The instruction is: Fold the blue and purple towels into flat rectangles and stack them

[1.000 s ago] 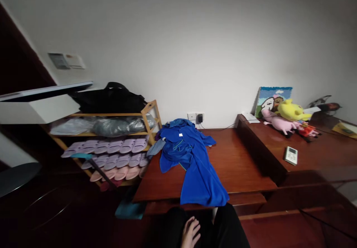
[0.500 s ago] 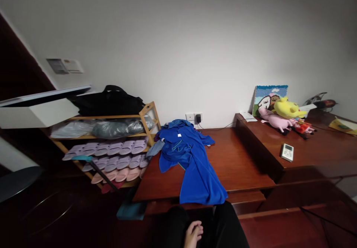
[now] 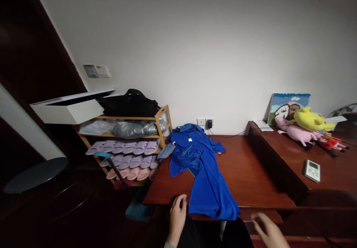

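Observation:
Blue clothes (image 3: 210, 184) lie in a crumpled pile on the wooden desk (image 3: 237, 173), one long piece stretching down to the front edge and hanging slightly over it. A small white label shows near the top of the pile. My left hand (image 3: 178, 212) is just left of that cloth's lower end, at the desk's front edge, with its fingers loosely bent and nothing in them. To the right of the cloth, my right hand (image 3: 267, 230) is in front of the desk, somewhat blurred, thumb and fingers apart. Neither hand touches the clothes.
A shoe rack (image 3: 164, 123) with rows of slippers (image 3: 136, 147) stands at left, topped by a black bag (image 3: 129, 104) and a white box (image 3: 68, 112). On the higher surface at right are plush toys (image 3: 309, 119) and a white remote (image 3: 312, 170). A round stool (image 3: 36, 173) stands far left.
Both hands are now up near the desk edge, on either side of the blue cloth; before, only one hand showed, low over my lap. My view has turned slightly left.

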The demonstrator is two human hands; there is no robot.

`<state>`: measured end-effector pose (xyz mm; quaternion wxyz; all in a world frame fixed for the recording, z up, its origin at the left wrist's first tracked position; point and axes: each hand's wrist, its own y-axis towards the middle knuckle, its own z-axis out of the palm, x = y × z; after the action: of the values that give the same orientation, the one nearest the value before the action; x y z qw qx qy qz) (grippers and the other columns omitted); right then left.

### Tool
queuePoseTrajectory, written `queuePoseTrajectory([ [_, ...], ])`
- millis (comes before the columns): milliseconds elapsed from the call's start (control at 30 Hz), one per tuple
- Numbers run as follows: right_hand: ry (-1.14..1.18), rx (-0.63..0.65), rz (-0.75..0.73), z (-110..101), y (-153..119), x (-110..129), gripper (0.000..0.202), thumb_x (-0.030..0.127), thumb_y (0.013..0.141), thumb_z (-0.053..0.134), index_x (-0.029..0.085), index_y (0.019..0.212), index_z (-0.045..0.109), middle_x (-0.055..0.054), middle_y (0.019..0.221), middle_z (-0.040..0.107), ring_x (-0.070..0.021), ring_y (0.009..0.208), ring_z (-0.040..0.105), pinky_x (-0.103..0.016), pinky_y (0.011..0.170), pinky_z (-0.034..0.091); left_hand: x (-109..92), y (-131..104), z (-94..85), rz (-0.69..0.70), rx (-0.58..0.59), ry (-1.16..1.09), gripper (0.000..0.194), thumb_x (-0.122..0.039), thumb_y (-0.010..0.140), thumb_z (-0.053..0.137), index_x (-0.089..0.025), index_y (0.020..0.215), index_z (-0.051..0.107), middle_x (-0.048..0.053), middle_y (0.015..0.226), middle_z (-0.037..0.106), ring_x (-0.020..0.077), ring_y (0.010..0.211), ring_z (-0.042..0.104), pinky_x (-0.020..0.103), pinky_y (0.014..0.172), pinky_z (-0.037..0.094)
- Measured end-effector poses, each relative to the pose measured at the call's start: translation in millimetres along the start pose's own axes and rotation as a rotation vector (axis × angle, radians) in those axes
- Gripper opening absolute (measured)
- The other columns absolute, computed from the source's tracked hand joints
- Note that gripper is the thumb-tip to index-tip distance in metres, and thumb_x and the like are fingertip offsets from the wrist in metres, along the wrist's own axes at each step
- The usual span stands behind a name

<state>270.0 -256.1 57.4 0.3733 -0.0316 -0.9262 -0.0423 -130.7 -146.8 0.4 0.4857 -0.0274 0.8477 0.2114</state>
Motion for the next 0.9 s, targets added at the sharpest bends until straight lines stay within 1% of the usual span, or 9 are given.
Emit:
queuePoseTrajectory([
  [67,-0.055,0.042,-0.136,48.7,40.5,40.9,0.045,0.052,0.09,0.053,0.029,0.124,0.069,-0.008,0.13,0.069,-0.0281,0.122,0.063,-0.039,0.105,0.051,-3.8,26.7,2.0,0.11,0.003,0.1,0.041,-0.051,0.096,0.043,-0.026,0.099,0.076,0.01,0.105,0.078,0.0281,0.102,0.072,0.044,0.094,0.058],
  [167,-0.293,0.07,-0.104,109.2,83.0,89.5,0.069,0.035,0.073,0.074,0.03,0.14,0.059,-0.012,0.149,0.055,-0.0386,0.136,0.05,-0.053,0.108,0.045,-5.4,52.7,15.7,0.243,0.123,0.242,0.039,-0.041,0.1,0.041,-0.028,0.115,0.075,0.007,0.117,0.076,0.0249,0.112,0.069,0.043,0.103,0.055],
  [267,-0.332,0.113,-0.09,132.5,101.2,99.2,0.077,0.026,0.063,0.08,0.032,0.138,0.062,-0.013,0.148,0.056,-0.0426,0.133,0.052,-0.056,0.103,0.047,-5.6,70.1,32.5,0.298,0.269,0.386,0.042,-0.038,0.103,0.039,-0.034,0.136,0.065,0.003,0.136,0.069,0.0222,0.127,0.062,0.041,0.11,0.05],
  [400,0.114,0.21,-0.249,111.9,109.4,66.9,0.034,0.045,0.081,0.068,0.03,0.11,0.075,-0.009,0.12,0.07,-0.0287,0.112,0.066,-0.04,0.101,0.051,-6.8,94.5,53.5,0.28,0.372,0.584,0.044,-0.045,0.104,0.039,-0.041,0.144,0.055,0.0,0.153,0.056,0.0271,0.144,0.046,0.052,0.121,0.034],
  [467,0.309,0.181,-0.234,92.8,115.6,46.8,0.038,0.058,0.086,0.06,0.027,0.098,0.077,-0.009,0.104,0.074,-0.0264,0.103,0.069,-0.037,0.097,0.053,-5.8,108.2,63.1,0.26,0.373,0.658,0.046,-0.051,0.103,0.04,-0.04,0.144,0.056,0.001,0.158,0.05,0.0298,0.148,0.039,0.056,0.123,0.027],
  [567,0.504,0.011,-0.035,67.5,130.5,18.1,0.056,0.075,0.076,0.064,0.023,0.092,0.078,-0.01,0.098,0.077,-0.0296,0.101,0.072,-0.036,0.093,0.057,-1.0,131.5,74.7,0.197,0.356,0.741,0.055,-0.06,0.099,0.042,-0.034,0.146,0.055,0.004,0.161,0.046,0.0324,0.15,0.034,0.057,0.122,0.024],
  [700,0.663,-0.337,0.319,49.3,152.6,-18.4,0.075,0.084,0.059,0.067,0.02,0.097,0.075,-0.012,0.101,0.078,-0.0351,0.104,0.072,-0.039,0.091,0.059,4.2,172.8,86.8,0.111,0.341,0.811,0.066,-0.07,0.094,0.042,-0.029,0.143,0.059,0.009,0.16,0.046,0.0367,0.15,0.033,0.061,0.119,0.023],
  [800,0.575,-0.542,0.442,53.4,163.6,-36.7,0.075,0.085,0.057,0.063,0.021,0.096,0.071,-0.013,0.103,0.078,-0.038,0.107,0.07,-0.043,0.093,0.059,4.5,210.0,98.8,0.047,0.321,0.849,0.067,-0.07,0.093,0.042,-0.025,0.14,0.06,0.013,0.158,0.049,0.0386,0.147,0.036,0.061,0.115,0.028],
  [900,0.438,-0.673,0.424,72.6,168.0,-43.1,0.066,0.084,0.064,0.054,0.026,0.092,0.068,-0.013,0.103,0.076,-0.0393,0.108,0.07,-0.048,0.095,0.058,5.8,247.0,116.0,-0.008,0.277,0.889,0.062,-0.063,0.093,0.049,-0.022,0.139,0.058,0.017,0.151,0.054,0.0384,0.14,0.042,0.062,0.111,0.03],
])
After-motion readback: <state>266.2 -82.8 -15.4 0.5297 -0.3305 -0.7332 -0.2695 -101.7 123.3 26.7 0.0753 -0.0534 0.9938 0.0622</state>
